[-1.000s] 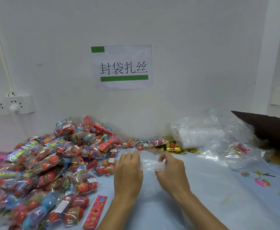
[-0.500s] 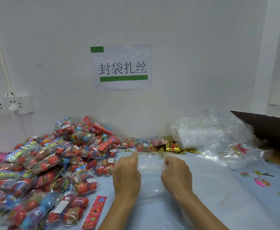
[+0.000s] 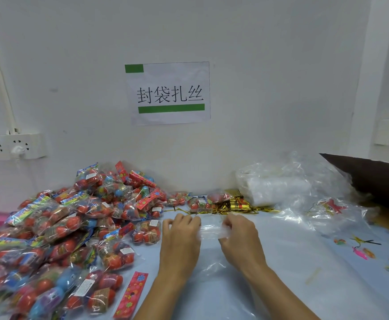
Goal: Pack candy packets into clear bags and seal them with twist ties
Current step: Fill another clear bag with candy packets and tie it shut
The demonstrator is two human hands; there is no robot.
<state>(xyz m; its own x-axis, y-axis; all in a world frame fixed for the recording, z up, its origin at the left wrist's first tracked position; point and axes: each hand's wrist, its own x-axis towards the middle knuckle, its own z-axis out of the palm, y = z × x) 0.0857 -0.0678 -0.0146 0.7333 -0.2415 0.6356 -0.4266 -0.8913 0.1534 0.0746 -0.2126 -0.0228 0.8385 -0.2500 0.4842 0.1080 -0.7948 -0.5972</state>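
A clear plastic bag [image 3: 209, 248] hangs between my two hands over the light blue table. My left hand [image 3: 179, 239] holds its left top edge with curled fingers. My right hand [image 3: 239, 236] pinches the right top edge. The bag looks empty. A big heap of candy packets [image 3: 73, 227] with red and blue balls fills the left side of the table. Gold twist ties [image 3: 235, 205] lie in a bundle by the wall, just beyond my hands.
A stack of clear bags [image 3: 274, 188] in loose plastic wrap sits at the back right. A brown cardboard box [image 3: 373, 176] stands at the right edge. A red candy strip [image 3: 131, 294] lies near my left forearm. Small coloured scraps [image 3: 359, 250] dot the right side.
My hands have moved apart, stretching the bag's top edge wider. The bag was bunched between them a second ago.
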